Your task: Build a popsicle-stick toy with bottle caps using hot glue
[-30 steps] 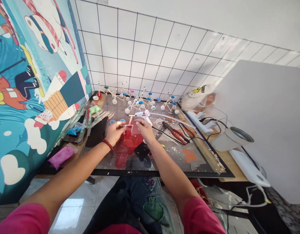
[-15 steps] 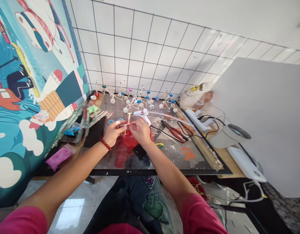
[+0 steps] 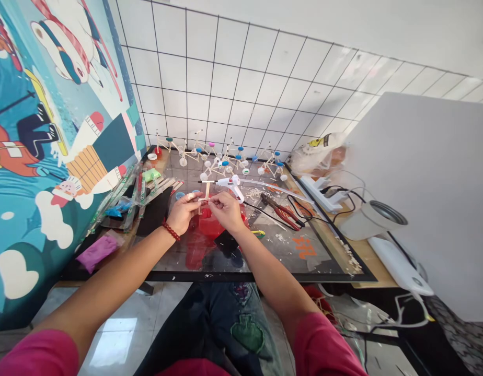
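Observation:
Over the middle of the dark glass-topped table, my left hand [image 3: 182,215] pinches a small frame of pale wooden sticks [image 3: 207,190] between thumb and fingers. My right hand [image 3: 227,212] meets it from the other side, with thumb and forefinger closed at the frame's lower part. Whether a separate small piece sits in the right fingertips is too small to tell. A white hot glue gun [image 3: 232,184] lies just beyond my hands, its nozzle pointing left. Beneath them is a red object [image 3: 210,225], partly hidden. Light-blue round caps [image 3: 180,196] lie beside my left fingers.
Several stick models with round wheels [image 3: 225,163] line the back edge. Red-handled pliers [image 3: 284,213] and black cable lie right, near a power strip [image 3: 320,193] and a pale lamp-like object [image 3: 372,219]. Stick strips [image 3: 159,191] and a purple packet [image 3: 99,251] are left.
The view has shifted very slightly. Both hands stay together on the stick frame, with only a small shift of the fingers and a slight tilt of the frame.

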Action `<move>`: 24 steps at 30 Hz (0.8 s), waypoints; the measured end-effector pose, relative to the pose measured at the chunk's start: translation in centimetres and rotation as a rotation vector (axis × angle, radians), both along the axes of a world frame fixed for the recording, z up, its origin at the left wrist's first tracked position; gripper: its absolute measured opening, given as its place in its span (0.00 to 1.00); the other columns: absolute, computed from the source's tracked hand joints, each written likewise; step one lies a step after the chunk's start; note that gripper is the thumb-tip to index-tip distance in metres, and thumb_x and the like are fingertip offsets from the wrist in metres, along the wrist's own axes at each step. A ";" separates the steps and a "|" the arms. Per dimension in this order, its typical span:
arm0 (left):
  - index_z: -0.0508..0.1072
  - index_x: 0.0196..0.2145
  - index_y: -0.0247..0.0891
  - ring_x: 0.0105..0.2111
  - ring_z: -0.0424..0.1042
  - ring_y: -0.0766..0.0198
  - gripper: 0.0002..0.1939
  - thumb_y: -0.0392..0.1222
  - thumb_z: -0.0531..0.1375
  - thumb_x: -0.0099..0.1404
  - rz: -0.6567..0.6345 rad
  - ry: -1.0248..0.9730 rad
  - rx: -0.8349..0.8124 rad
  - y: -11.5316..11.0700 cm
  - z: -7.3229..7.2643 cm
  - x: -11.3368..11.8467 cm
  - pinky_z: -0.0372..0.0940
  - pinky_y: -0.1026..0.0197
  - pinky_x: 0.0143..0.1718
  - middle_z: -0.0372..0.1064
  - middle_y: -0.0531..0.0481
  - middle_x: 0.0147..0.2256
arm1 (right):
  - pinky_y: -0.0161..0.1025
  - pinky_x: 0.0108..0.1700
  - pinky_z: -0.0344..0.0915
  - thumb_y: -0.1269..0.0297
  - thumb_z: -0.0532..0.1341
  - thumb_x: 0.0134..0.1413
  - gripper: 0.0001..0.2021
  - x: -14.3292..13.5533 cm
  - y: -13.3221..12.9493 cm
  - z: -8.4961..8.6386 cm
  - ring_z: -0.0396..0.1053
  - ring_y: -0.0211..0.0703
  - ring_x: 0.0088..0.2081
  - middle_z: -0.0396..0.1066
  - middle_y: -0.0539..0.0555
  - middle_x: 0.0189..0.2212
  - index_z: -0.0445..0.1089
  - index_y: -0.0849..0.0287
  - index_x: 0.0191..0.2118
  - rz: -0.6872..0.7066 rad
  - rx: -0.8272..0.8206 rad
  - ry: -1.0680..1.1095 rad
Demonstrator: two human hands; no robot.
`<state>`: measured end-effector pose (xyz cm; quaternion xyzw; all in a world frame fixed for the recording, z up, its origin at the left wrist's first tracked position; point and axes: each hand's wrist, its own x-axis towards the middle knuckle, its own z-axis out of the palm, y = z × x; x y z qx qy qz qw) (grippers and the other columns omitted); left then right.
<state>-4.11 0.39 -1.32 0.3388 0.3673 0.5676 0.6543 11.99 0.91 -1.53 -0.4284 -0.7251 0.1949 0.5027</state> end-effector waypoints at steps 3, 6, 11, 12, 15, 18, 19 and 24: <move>0.77 0.40 0.35 0.31 0.76 0.63 0.18 0.31 0.68 0.49 -0.073 -0.083 -0.043 -0.1 0.2 -0.1 0.67 0.64 0.29 0.76 0.48 0.32 | 0.37 0.30 0.61 0.60 0.63 0.53 0.07 -0.2 0.2 -0.2 0.62 0.38 0.26 0.71 0.51 0.27 0.74 0.56 0.28 0.050 -0.072 0.129; 0.76 0.38 0.35 0.31 0.75 0.62 0.11 0.36 0.66 0.56 -0.169 -0.129 -0.065 -0.3 0.4 0.0 0.71 0.61 0.32 0.76 0.48 0.32 | 0.36 0.28 0.60 0.58 0.64 0.50 0.08 -0.2 0.3 -0.5 0.61 0.36 0.25 0.69 0.49 0.25 0.73 0.56 0.29 0.070 -0.143 0.217; 0.73 0.36 0.35 0.27 0.74 0.62 0.15 0.51 0.63 0.64 -0.283 -0.058 -0.129 -0.8 0.2 0.4 0.71 0.60 0.27 0.73 0.48 0.29 | 0.36 0.27 0.59 0.58 0.65 0.48 0.08 -0.3 0.3 -0.7 0.62 0.36 0.24 0.69 0.49 0.25 0.74 0.56 0.30 0.086 -0.185 0.272; 0.73 0.37 0.35 0.26 0.73 0.64 0.17 0.54 0.64 0.63 -0.270 -0.039 -0.106 -0.9 0.0 0.5 0.69 0.62 0.24 0.72 0.49 0.28 | 0.36 0.27 0.59 0.58 0.65 0.47 0.07 -0.4 0.3 -0.7 0.61 0.36 0.24 0.69 0.49 0.25 0.74 0.56 0.30 0.083 -0.182 0.277; 0.74 0.36 0.34 0.22 0.70 0.67 0.24 0.60 0.66 0.58 -0.210 -0.002 -0.016 -1.0 -0.2 0.7 0.64 0.67 0.20 0.72 0.49 0.28 | 0.35 0.26 0.58 0.59 0.65 0.46 0.07 -0.6 0.0 -0.5 0.60 0.35 0.23 0.69 0.49 0.25 0.73 0.56 0.29 0.092 -0.196 0.300; 0.74 0.35 0.32 0.21 0.69 0.69 0.26 0.61 0.68 0.54 -0.168 0.030 0.019 -1.0 -0.3 0.8 0.61 0.67 0.18 0.72 0.49 0.28 | 0.36 0.27 0.58 0.59 0.65 0.45 0.07 -0.8 -0.1 -0.3 0.60 0.36 0.24 0.69 0.48 0.23 0.71 0.56 0.28 0.134 -0.257 0.339; 0.74 0.35 0.32 0.20 0.68 0.69 0.27 0.62 0.68 0.54 -0.156 0.035 0.019 -0.9 -0.3 0.8 0.60 0.67 0.18 0.72 0.49 0.28 | 0.36 0.28 0.58 0.59 0.65 0.45 0.07 -0.7 -0.2 -0.2 0.60 0.37 0.24 0.68 0.47 0.23 0.70 0.56 0.28 0.145 -0.277 0.364; 0.74 0.35 0.33 0.21 0.70 0.69 0.24 0.61 0.62 0.61 0.015 -0.077 -0.092 -0.1 0.3 0.3 0.62 0.68 0.21 0.72 0.50 0.27 | 0.38 0.33 0.61 0.53 0.64 0.48 0.13 0.0 0.2 0.4 0.62 0.38 0.26 0.66 0.48 0.22 0.67 0.56 0.24 0.050 -0.251 0.557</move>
